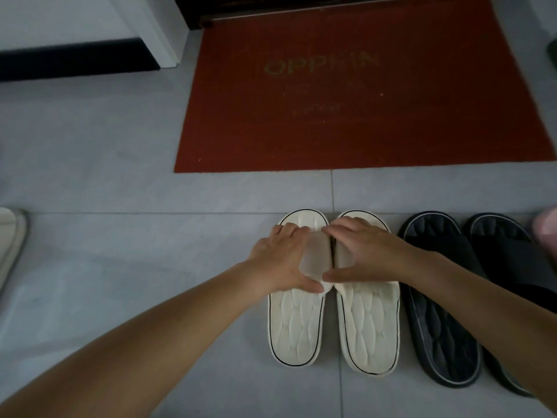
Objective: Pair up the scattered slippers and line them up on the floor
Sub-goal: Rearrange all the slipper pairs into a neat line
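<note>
Left hand (278, 260) and right hand (366, 251) each grip a white slipper (297, 330) strap; likely light, flexible foam. Hold by straps.

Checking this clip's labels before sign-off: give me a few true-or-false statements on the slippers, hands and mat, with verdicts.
1. Each hand grips the strap of one white slipper. True: the left hand is on the left white slipper, the right hand on the right white slipper.
2. The white slippers lie on the red mat. False: they lie on the tiled floor, short of the mat.
3. A dark pair lies to the right of the white pair. True.
4. The white slippers are far apart. False: they sit side by side, nearly touching.
5. The mat is blue. False: it is red, with faded lettering.
</note>
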Action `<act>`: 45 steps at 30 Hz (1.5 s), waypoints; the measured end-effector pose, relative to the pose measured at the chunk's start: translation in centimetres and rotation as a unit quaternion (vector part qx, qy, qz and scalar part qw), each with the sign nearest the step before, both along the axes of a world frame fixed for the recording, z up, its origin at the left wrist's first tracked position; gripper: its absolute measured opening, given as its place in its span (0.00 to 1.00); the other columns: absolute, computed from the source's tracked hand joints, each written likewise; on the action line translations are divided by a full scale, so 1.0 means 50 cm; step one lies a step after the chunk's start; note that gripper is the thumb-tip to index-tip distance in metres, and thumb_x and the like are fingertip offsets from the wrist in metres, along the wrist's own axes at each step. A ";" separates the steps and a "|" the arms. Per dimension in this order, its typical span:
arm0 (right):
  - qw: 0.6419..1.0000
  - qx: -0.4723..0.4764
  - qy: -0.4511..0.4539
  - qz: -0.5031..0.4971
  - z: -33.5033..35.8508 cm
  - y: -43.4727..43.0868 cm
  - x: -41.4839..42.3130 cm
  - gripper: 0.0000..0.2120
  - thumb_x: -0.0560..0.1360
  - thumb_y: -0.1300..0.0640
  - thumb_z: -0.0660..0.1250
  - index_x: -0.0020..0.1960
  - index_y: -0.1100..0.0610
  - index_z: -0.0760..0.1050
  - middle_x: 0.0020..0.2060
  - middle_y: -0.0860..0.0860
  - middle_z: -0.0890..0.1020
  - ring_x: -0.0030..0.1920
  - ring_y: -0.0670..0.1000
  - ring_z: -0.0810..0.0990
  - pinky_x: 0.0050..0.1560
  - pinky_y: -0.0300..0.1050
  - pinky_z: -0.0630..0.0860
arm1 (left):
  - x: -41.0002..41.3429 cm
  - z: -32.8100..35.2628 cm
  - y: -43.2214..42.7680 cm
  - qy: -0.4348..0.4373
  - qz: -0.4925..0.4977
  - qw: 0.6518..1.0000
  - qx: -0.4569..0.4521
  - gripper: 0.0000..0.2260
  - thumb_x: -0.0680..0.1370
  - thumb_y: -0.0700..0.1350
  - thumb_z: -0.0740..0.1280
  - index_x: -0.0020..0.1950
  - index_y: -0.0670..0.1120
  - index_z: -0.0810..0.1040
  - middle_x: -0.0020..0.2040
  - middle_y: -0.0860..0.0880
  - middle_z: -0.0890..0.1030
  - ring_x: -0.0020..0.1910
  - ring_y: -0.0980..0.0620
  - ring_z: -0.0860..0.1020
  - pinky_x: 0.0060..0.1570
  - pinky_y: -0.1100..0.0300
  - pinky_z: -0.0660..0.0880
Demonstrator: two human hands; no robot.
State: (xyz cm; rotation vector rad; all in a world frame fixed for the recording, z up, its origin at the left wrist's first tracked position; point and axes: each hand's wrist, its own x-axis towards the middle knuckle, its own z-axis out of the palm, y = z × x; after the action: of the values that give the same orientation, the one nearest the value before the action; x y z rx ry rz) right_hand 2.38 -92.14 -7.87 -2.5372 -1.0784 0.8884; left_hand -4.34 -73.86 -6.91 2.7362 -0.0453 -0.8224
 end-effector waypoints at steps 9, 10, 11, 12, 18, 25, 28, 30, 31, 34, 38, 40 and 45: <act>0.994 0.056 -0.036 -0.093 0.039 -0.076 -0.006 0.34 0.72 0.36 0.61 0.72 0.51 0.60 0.70 0.50 0.65 0.70 0.53 0.62 0.69 0.53 0.65 | 0.061 0.037 -0.099 -0.061 -0.032 0.996 -0.053 0.45 0.63 0.69 0.70 0.72 0.51 0.58 0.70 0.51 0.64 0.71 0.48 0.61 0.66 0.49 0.66; 0.991 0.062 -0.033 -0.114 0.043 -0.092 -0.007 0.33 0.73 0.37 0.62 0.72 0.51 0.60 0.69 0.51 0.65 0.70 0.53 0.63 0.69 0.53 0.65 | 0.071 0.041 -0.113 -0.061 -0.046 0.996 -0.055 0.44 0.63 0.68 0.70 0.72 0.51 0.58 0.70 0.51 0.64 0.70 0.48 0.61 0.65 0.50 0.66; 0.988 0.070 -0.030 -0.133 0.046 -0.106 -0.010 0.33 0.73 0.38 0.62 0.72 0.52 0.61 0.69 0.51 0.66 0.70 0.53 0.63 0.69 0.53 0.65 | 0.079 0.046 -0.126 -0.063 -0.060 0.995 -0.055 0.43 0.64 0.67 0.70 0.72 0.51 0.58 0.70 0.51 0.64 0.69 0.48 0.62 0.64 0.51 0.67; 0.985 0.078 -0.027 -0.150 0.048 -0.118 -0.012 0.32 0.73 0.39 0.63 0.72 0.52 0.62 0.69 0.51 0.66 0.69 0.53 0.63 0.68 0.53 0.66 | 0.087 0.051 -0.138 -0.067 -0.074 0.994 -0.053 0.42 0.64 0.66 0.69 0.72 0.51 0.58 0.69 0.51 0.64 0.69 0.49 0.62 0.63 0.51 0.67; 0.974 0.119 -0.016 -0.194 0.042 -0.109 -0.016 0.31 0.73 0.40 0.64 0.71 0.50 0.62 0.68 0.49 0.66 0.69 0.51 0.64 0.67 0.49 0.67 | 0.101 0.079 -0.129 -0.087 -0.111 0.990 -0.027 0.39 0.66 0.65 0.69 0.72 0.53 0.57 0.69 0.52 0.63 0.70 0.50 0.61 0.62 0.53 0.66; 0.991 0.122 -0.024 -0.054 0.051 0.104 -0.012 0.32 0.71 0.38 0.65 0.72 0.47 0.61 0.68 0.46 0.66 0.68 0.47 0.65 0.64 0.41 0.64 | 0.016 0.095 0.085 -0.079 -0.001 0.997 0.008 0.40 0.67 0.65 0.69 0.73 0.52 0.57 0.71 0.52 0.63 0.70 0.51 0.60 0.64 0.52 0.67; 0.994 0.107 -0.016 0.021 0.055 0.205 -0.035 0.35 0.71 0.37 0.65 0.73 0.46 0.59 0.70 0.45 0.63 0.69 0.45 0.63 0.63 0.37 0.61 | -0.068 0.107 0.200 -0.063 0.059 0.996 0.015 0.41 0.68 0.64 0.69 0.74 0.52 0.55 0.72 0.52 0.62 0.71 0.51 0.59 0.65 0.52 0.66; 0.992 0.085 -0.011 0.094 0.062 0.272 -0.051 0.36 0.70 0.35 0.65 0.74 0.46 0.57 0.72 0.44 0.61 0.71 0.43 0.60 0.64 0.33 0.57 | -0.145 0.119 0.284 -0.046 0.089 0.995 0.022 0.40 0.68 0.63 0.69 0.74 0.51 0.56 0.71 0.51 0.62 0.70 0.50 0.60 0.65 0.50 0.67; 0.987 0.066 -0.019 0.144 0.067 0.308 -0.057 0.37 0.70 0.35 0.64 0.74 0.46 0.56 0.72 0.44 0.60 0.71 0.43 0.60 0.63 0.31 0.55 | -0.189 0.126 0.329 -0.039 0.103 0.994 0.030 0.40 0.69 0.62 0.69 0.74 0.50 0.57 0.71 0.51 0.63 0.70 0.50 0.61 0.65 0.49 0.68; 0.957 0.008 -0.067 0.283 0.098 0.428 -0.078 0.38 0.70 0.31 0.60 0.74 0.43 0.53 0.69 0.40 0.60 0.68 0.39 0.62 0.62 0.27 0.55 | -0.331 0.145 0.474 -0.024 0.151 0.987 0.058 0.38 0.69 0.62 0.69 0.73 0.50 0.58 0.69 0.50 0.65 0.68 0.48 0.64 0.63 0.49 0.70; 0.914 -0.041 -0.071 0.397 0.145 0.615 -0.159 0.37 0.70 0.30 0.58 0.73 0.40 0.50 0.68 0.39 0.59 0.66 0.40 0.64 0.65 0.37 0.66 | -0.499 0.169 0.674 -0.010 0.208 0.974 0.090 0.38 0.70 0.62 0.68 0.74 0.51 0.57 0.69 0.51 0.65 0.68 0.49 0.65 0.62 0.51 0.69; 0.905 -0.045 -0.070 0.417 0.158 0.720 -0.232 0.36 0.71 0.33 0.59 0.73 0.43 0.52 0.69 0.42 0.60 0.66 0.44 0.66 0.64 0.40 0.68 | -0.562 0.179 0.774 -0.004 0.228 0.968 0.104 0.37 0.71 0.62 0.68 0.73 0.50 0.58 0.70 0.50 0.64 0.68 0.49 0.65 0.63 0.53 0.68; 0.929 -0.016 -0.069 0.362 0.156 0.993 -0.392 0.34 0.73 0.38 0.62 0.73 0.49 0.55 0.68 0.48 0.63 0.66 0.51 0.68 0.61 0.47 0.70 | -0.618 0.177 1.013 0.001 0.257 0.959 0.122 0.29 0.70 0.59 0.68 0.65 0.47 0.66 0.63 0.48 0.69 0.64 0.46 0.68 0.60 0.52 0.70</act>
State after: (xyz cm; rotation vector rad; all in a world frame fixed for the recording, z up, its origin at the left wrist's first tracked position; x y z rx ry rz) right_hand -17.19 -42.48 -0.09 -2.2420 -2.1280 0.8770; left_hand -35.25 -23.19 1.92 2.7595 0.7813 -0.7099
